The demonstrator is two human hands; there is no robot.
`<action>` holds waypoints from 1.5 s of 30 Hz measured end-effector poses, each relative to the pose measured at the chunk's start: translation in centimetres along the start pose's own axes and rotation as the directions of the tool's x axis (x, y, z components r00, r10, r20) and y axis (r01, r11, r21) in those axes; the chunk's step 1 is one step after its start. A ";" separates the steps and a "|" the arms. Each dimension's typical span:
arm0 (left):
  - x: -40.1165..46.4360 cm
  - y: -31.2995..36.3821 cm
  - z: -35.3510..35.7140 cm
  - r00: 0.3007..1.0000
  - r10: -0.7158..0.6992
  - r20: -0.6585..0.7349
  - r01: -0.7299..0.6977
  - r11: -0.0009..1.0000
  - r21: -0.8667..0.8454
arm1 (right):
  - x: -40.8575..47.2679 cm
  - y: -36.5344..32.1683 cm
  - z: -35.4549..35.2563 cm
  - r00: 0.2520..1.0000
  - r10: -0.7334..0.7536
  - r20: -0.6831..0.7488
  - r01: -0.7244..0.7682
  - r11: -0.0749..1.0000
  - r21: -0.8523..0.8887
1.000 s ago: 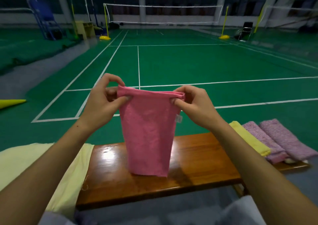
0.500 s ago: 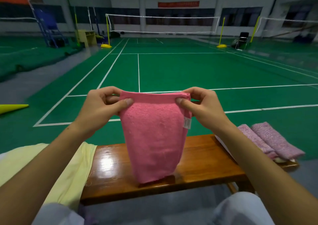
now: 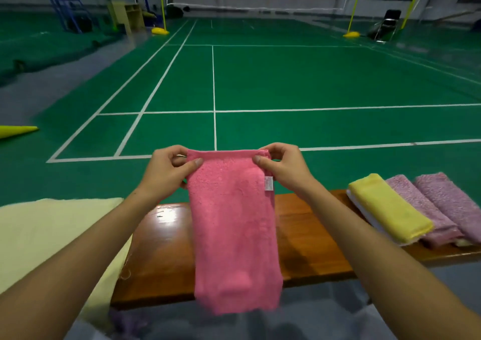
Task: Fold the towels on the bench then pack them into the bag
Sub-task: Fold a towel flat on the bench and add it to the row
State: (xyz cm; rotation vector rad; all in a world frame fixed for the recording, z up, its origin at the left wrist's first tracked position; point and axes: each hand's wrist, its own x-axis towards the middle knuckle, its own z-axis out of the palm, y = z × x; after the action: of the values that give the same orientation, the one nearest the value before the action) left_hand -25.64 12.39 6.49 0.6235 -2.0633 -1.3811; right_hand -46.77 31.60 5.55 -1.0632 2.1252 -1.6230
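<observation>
At the lower left of the frame a pale yellow cloth (image 3: 52,235) lies spread over the end of the wooden bench (image 3: 307,235); whether it is a towel or the bag cannot be told. Just right of it, the left hand (image 3: 166,173) pinches the top left corner of a pink towel (image 3: 234,230), thumb in front and fingers curled behind. The towel hangs in the middle of the frame as a narrow strip, apparently already doubled lengthwise, its lower end draping past the near edge of the bench. A small white label (image 3: 268,183) shows on its right edge. The right hand (image 3: 283,168) pinches the top right corner the same way, so both hands are clamped on the upper hem and held apart by the towel's width. At the right of the frame, a folded yellow towel (image 3: 387,209) and two folded purple towels (image 3: 437,209) lie side by side on the bench, touching.

The step in hand looks like folding the pink towel. The next move probably calls for lowering it flat onto the bare wood and bringing the top hem down to the bottom, edges kept even.
</observation>
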 end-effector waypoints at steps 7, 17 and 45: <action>6.6 -12.0 4.0 0.969 -0.236 -0.069 0.244 0.959 0.143 | 6.4 11.0 5.8 0.988 0.157 0.007 -0.149 0.948 -0.281; 0.3 -10.9 2.4 0.975 -0.128 0.183 0.057 0.935 0.350 | -1.0 10.0 2.9 0.991 0.123 0.059 -0.086 0.899 -0.429; -14.3 -14.2 2.4 0.754 0.270 0.599 -0.619 0.597 0.510 | -17.8 14.2 1.8 0.727 -0.206 0.655 0.676 0.375 -0.634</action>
State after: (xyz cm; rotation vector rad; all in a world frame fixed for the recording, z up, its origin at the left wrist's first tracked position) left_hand -16.04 18.31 -10.37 -0.0466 -2.8879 -0.4205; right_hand -38.85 43.98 -11.88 -2.2526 2.3312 -0.1173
